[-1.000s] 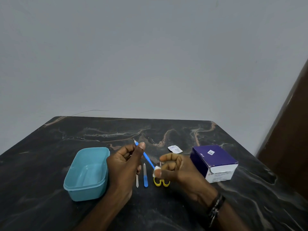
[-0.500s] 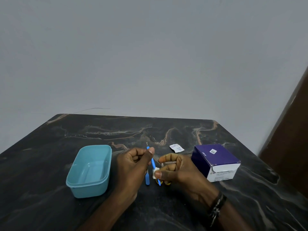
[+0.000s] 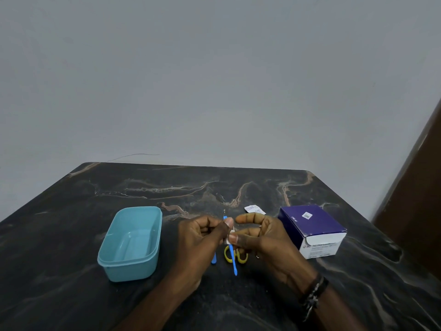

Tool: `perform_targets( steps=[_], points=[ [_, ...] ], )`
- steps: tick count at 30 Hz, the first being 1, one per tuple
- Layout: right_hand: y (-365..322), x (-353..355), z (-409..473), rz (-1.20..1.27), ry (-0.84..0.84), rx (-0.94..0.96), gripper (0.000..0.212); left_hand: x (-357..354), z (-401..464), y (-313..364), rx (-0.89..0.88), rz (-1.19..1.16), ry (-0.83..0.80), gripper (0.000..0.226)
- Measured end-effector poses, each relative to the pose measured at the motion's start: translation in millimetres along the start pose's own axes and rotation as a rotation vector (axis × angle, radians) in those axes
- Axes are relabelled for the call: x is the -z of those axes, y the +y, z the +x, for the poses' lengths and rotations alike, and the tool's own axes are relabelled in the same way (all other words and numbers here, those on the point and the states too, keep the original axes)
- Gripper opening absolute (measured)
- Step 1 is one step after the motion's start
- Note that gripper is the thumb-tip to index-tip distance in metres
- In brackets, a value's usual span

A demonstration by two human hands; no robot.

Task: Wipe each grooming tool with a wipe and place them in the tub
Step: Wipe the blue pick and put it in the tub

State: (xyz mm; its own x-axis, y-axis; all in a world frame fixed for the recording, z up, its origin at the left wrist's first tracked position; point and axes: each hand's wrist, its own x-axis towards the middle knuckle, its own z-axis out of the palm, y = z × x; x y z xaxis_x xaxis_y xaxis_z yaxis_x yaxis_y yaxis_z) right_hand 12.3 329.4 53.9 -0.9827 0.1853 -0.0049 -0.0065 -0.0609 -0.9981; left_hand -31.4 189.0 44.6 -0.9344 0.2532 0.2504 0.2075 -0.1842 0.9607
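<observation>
Left hand (image 3: pixel 202 235) pinching blue cuticle tool (image 3: pixel 232 256) upright, right hand (image 3: pixel 260 237) pinching wipe (image 3: pixel 228 238) around shaft for cleaning; teal tub (image 3: pixel 130 242) left of left hand for drop-off.

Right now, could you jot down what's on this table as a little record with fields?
Left hand: pinches the upper part of a thin blue grooming tool
Right hand: pinches a small white wipe around that tool
Tub: teal, nothing visible inside, left of the hands
Yellow-handled scissors: on the table, under the hands
Purple box: right of the hands
</observation>
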Motion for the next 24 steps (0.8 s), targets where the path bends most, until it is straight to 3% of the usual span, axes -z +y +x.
perform_targets(
  steps=[9,17,24],
  points=[
    [3.9,-5.6,-6.4,-0.110,-0.211,-0.082,0.041,7.1,9.1,-2.3,0.054,-0.021,0.137,0.024],
    [0.9,0.8,-0.8,-0.041,-0.065,-0.035,0.058,-1.1,3.3,-5.7,0.043,0.011,0.062,0.022],
    [4.7,-1.8,-5.9,-0.123,-0.266,-0.072,0.048,4.8,5.2,-4.0,0.020,-0.010,0.142,0.026]
  ],
)
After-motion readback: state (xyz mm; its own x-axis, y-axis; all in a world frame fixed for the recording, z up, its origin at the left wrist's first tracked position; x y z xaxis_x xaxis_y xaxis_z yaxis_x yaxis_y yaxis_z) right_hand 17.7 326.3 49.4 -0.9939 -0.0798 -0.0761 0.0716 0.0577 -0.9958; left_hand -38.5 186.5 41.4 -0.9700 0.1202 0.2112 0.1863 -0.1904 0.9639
